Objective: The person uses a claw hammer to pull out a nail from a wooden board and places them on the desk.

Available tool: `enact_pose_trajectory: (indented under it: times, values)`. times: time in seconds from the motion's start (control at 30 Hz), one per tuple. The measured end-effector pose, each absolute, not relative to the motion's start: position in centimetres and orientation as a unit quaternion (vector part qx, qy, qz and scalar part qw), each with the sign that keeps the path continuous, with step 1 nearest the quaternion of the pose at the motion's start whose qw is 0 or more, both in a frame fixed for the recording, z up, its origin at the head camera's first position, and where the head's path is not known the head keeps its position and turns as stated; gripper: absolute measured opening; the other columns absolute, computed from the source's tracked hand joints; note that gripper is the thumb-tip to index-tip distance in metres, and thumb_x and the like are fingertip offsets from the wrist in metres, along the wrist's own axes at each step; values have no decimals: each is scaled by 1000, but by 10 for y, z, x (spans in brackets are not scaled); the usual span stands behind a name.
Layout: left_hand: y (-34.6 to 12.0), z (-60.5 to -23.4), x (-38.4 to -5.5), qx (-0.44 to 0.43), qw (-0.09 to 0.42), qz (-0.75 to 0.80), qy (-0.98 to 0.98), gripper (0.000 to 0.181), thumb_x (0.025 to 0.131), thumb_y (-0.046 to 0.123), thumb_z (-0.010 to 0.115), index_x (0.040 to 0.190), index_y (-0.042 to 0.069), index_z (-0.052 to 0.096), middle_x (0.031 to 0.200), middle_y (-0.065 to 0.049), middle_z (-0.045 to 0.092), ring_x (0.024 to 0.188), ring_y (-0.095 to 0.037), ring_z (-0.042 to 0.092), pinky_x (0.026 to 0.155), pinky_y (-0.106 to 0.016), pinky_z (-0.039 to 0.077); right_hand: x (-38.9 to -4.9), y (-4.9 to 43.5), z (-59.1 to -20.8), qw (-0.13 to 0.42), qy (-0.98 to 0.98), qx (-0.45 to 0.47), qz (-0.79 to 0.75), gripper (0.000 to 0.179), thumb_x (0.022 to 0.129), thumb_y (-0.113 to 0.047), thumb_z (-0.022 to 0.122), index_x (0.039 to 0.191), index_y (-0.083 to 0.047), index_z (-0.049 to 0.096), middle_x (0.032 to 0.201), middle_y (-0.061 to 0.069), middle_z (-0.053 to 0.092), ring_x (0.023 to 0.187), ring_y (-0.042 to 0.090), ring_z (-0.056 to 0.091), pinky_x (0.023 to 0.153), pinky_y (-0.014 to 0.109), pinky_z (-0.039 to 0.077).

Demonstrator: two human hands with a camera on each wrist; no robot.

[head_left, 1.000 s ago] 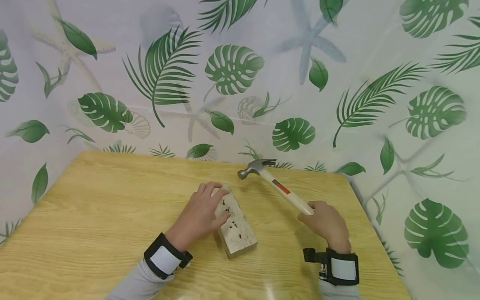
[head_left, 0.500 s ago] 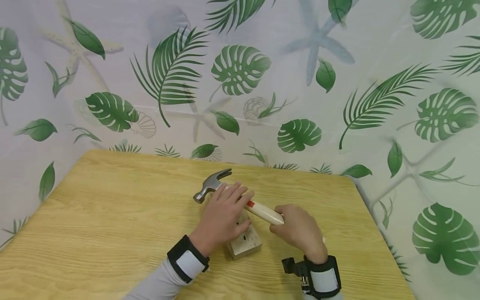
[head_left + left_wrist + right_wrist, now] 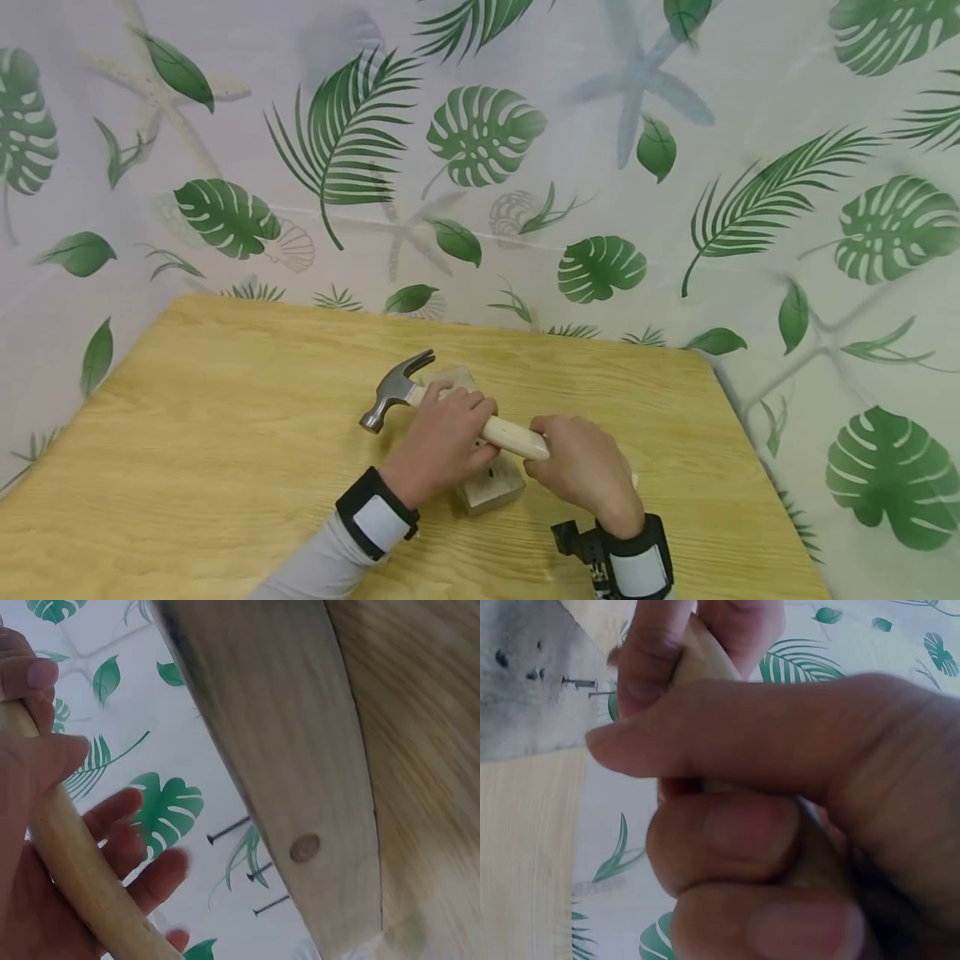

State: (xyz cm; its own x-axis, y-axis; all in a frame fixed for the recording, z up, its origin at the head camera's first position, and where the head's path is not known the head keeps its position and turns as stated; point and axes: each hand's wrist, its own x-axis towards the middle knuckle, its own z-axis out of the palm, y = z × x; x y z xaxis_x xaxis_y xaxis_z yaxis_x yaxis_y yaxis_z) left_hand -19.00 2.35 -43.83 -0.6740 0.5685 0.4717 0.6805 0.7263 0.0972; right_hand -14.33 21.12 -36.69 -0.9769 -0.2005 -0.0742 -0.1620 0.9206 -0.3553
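While both hands were at its pale wooden handle, the hammer slanted across the middle of the table, above a wooden block, with its grey metal head to the left of the block and the claw pointing to the far side. The left hand held the handle nearer the head, its fingers bent over the wood and its thumb on the near side, above the block. The right hand gripped the handle toward its other end, fingers curled round it, just to the right of the block. Under the hammer and the left hand, the block lay on the table, its far and near ends showing. Three nails jutted from its top face in the left wrist view, and a round knot marked its side; small dark holes dotted its top. Black straps with white patches circled both wrists, and a light grey sleeve covered the left forearm. Beneath everything spread the yellow wood-grain table, and behind it hung a white cloth printed with green leaves, shells and starfish.
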Motion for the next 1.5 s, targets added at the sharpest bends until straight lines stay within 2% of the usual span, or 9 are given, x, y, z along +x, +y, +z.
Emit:
enact_pose_trajectory:
  times: [0.17, 0.33, 0.57, 0.77, 0.93, 1.1, 1.17, 1.27, 1.5]
  values:
    - [13, -435, -195, -354, 210, -115, -904, 24, 86, 38, 76, 98, 20, 64, 85, 7, 61, 77, -13, 57, 74, -33, 42, -147, 202, -367, 34, 981, -94, -163, 15, 80, -16, 84, 85, -16, 70, 62, -4, 54, 52, 14, 46, 48, 29, 35]
    - [-3, -429, -200, -350, 218, -135, -901, 23, 84, 34, 78, 92, 21, 61, 78, 8, 53, 70, -12, 51, 69, -31, 38, -148, 187, -360, -25, 980, -110, -162, 31, 77, -28, 89, 101, -17, 73, 79, -3, 67, 59, 12, 53, 51, 28, 40]
    - [-22, -417, -208, -339, 232, -202, -889, 27, 87, 28, 79, 83, 20, 54, 71, 8, 52, 67, -13, 51, 66, -32, 40, -136, 167, -326, -258, 909, -174, -276, 16, 92, -17, 73, 109, -14, 74, 104, 1, 69, 91, 19, 68, 72, 38, 55]
    - [-35, -407, -216, -308, 232, -271, -882, 32, 89, 17, 72, 74, 19, 44, 65, 7, 35, 57, -10, 38, 54, -26, 32, -121, 162, -305, -396, 823, -172, -368, 30, 91, -13, 70, 120, -6, 70, 117, 13, 66, 111, 27, 60, 94, 44, 46]
    - [-35, -392, -216, -297, 205, -332, -872, 25, 90, 13, 68, 77, 18, 48, 66, 5, 35, 58, -10, 39, 51, -24, 31, -133, 165, -306, -301, 755, -149, -563, 47, 97, -7, 64, 143, -9, 53, 129, 8, 60, 120, 24, 58, 103, 37, 41]
    - [-24, -386, -211, -299, 177, -355, -868, 19, 94, 15, 63, 81, 18, 49, 67, 6, 38, 58, -9, 44, 52, -24, 35, -157, 149, -324, -179, 638, -140, -736, 32, 100, -5, 61, 132, -4, 60, 115, 7, 70, 113, 25, 66, 106, 39, 45]
    - [-21, -387, -209, -298, 169, -359, -868, 16, 94, 16, 64, 83, 18, 52, 67, 5, 40, 58, -9, 45, 52, -24, 37, -165, 140, -332, -175, 591, -148, -773, 15, 103, -9, 58, 113, -1, 64, 100, 7, 72, 103, 25, 69, 105, 44, 48]
    - [-17, -388, -206, -301, 159, -371, -864, 6, 94, 17, 66, 92, 18, 61, 69, 5, 46, 58, -8, 48, 52, -24, 40, -170, 129, -339, -190, 532, -157, -810, 25, 106, -18, 54, 85, -4, 57, 76, 4, 62, 83, 22, 68, 96, 46, 52]
    - [-4, -393, -199, -371, 164, -377, -833, 7, 93, 13, 67, 100, 12, 65, 72, 2, 54, 63, -10, 50, 58, -22, 42, -165, 119, -340, -283, 454, -167, -828, 38, 106, -17, 50, 71, -10, 41, 59, 0, 38, 54, 15, 38, 63, 30, 47]
